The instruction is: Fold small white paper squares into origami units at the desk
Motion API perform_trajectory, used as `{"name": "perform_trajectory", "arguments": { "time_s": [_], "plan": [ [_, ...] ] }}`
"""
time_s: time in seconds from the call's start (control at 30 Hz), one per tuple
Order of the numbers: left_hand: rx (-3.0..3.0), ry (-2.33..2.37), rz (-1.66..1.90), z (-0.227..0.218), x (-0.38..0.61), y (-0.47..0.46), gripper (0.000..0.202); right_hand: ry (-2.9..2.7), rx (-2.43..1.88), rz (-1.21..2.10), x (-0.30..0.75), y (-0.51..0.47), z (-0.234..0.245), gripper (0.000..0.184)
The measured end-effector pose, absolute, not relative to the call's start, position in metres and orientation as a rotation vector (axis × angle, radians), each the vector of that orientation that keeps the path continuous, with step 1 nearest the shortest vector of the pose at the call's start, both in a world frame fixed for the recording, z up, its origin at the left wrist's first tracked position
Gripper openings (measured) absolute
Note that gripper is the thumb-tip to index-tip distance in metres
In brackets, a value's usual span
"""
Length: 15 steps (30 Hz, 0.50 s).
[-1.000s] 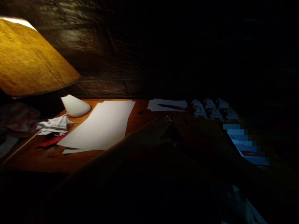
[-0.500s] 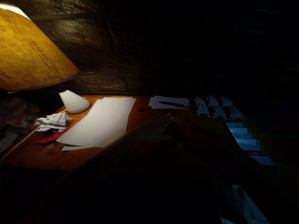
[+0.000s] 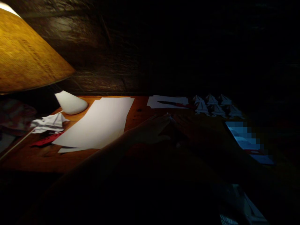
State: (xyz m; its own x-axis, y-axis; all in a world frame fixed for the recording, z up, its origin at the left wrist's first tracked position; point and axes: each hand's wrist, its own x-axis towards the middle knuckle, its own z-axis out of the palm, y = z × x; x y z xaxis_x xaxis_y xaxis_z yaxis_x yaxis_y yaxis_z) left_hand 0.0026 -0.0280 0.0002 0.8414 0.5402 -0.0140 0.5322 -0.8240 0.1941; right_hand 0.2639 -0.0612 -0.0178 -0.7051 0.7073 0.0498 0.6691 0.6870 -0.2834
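Note:
In deep shadow at the middle of the table, my left hand [image 3: 152, 128] reaches in with its fingers forward and its thumb lower down. My right hand [image 3: 184, 123] meets it from the right and shows only dimly. Between the fingertips of both hands is a small piece of folded paper [image 3: 170, 116], mostly covered, with only a pale tip catching light. Both hands seem to press or pinch it against the table. Just behind them, a knife [image 3: 172, 103] with a dark blade and red handle lies across a stack of paper sheets [image 3: 153, 101].
A lit lamp [image 3: 72, 103] stands at the left. Near it are large white sheets [image 3: 98, 122], a crumpled-looking folded paper [image 3: 50, 122] and a red object [image 3: 47, 139]. Several folded paper figures [image 3: 217, 110] sit at the back right, beyond a blue-lit phone-like screen [image 3: 243, 134].
The whole view has shifted slightly, so things appear a little further left. Both hands stay together at the small folded paper, with barely any movement.

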Motion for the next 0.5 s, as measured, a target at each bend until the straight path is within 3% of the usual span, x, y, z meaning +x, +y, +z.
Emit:
{"name": "perform_trajectory", "arguments": {
  "time_s": [0.3, 0.5],
  "plan": [
    [2.806, 0.830, 0.101, 0.002, 0.003, -0.030, 0.081, -2.774, -1.073, 0.204, 0.268, -0.052, -0.033, 0.107],
    [2.797, 0.822, 0.158, -0.002, 0.001, -0.026, 0.080, -2.746, -1.046, 0.060, 0.256, -0.051, -0.012, 0.068]
  ]
}}
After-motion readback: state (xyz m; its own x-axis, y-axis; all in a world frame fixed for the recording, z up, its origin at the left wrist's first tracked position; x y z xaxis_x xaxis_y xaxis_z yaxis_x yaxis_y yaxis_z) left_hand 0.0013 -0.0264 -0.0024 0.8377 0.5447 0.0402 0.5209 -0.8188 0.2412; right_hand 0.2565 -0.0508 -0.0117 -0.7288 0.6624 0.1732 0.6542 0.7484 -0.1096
